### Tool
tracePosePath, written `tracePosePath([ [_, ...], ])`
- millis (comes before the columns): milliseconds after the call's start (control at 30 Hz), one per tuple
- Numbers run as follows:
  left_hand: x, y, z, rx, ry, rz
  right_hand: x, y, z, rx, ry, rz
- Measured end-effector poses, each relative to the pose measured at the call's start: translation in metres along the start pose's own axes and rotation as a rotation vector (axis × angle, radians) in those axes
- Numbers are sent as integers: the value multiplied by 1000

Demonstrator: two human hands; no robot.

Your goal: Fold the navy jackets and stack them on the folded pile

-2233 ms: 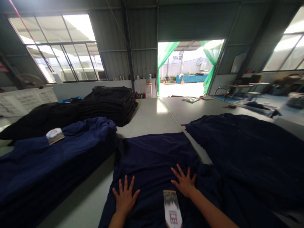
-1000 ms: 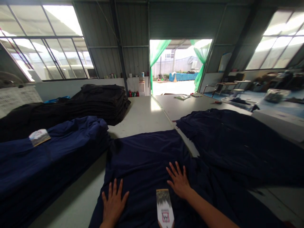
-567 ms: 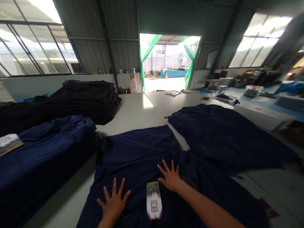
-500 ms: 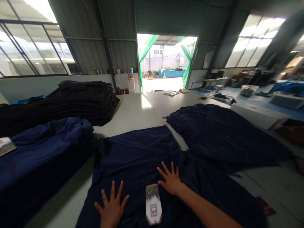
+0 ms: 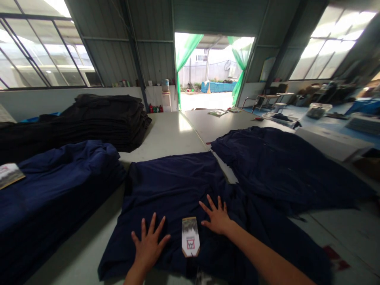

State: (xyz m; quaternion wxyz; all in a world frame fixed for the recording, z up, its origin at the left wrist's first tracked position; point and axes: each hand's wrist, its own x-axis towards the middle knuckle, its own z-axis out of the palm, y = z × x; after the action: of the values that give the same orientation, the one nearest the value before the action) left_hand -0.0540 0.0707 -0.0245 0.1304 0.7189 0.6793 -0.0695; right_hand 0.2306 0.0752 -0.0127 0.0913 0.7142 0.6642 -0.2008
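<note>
A navy blue garment lies spread on the table in front of me, with part of it reaching to the right under my forearm. My left hand rests on its left part, palm down and fingers spread. On the other side, my right hand presses flat on the cloth, fingers also spread. Between the two hands lies a white and grey hang tag with a red square logo and cut corners. Neither hand holds anything. The garment's near edge shows, with something blurred below the tag.
A stack of navy garments with a hang tag stands at left, a black stack behind it. Another navy garment lies at right. Packets sit at the far end of the pale table; a bin stands beyond the right edge.
The view has tilted down and shifted slightly, so more of the near edge shows. My left hand has moved a little right and away from me; both hands stay flat on the garment.
</note>
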Motion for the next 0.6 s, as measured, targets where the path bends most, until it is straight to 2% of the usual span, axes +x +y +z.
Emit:
tracePosePath([
  [67, -11, 0, 7, 15, -14, 37, -12, 7, 1, -18, -14, -29],
  [167, -20, 2, 9, 21, -59, 16, -25, 10, 0, -48, -78, -31],
  [233, -22, 6, 3, 9, -83, -6, -29, 4, -5, -73, -94, -24],
  [333, -28, 15, -9, -19, -77, 38, -35, -10, -14, -90, -68, -108],
  [400, -34, 20, -12, -44, -92, 31, -39, -17, -17, -103, -112, -105],
  [500, -40, 20, -4, -91, -178, -61, -39, -19, -10, -130, -234, -15],
  [600, -37, 17, 7, -110, -190, -71, -29, -13, 1, -122, -243, -31],
])
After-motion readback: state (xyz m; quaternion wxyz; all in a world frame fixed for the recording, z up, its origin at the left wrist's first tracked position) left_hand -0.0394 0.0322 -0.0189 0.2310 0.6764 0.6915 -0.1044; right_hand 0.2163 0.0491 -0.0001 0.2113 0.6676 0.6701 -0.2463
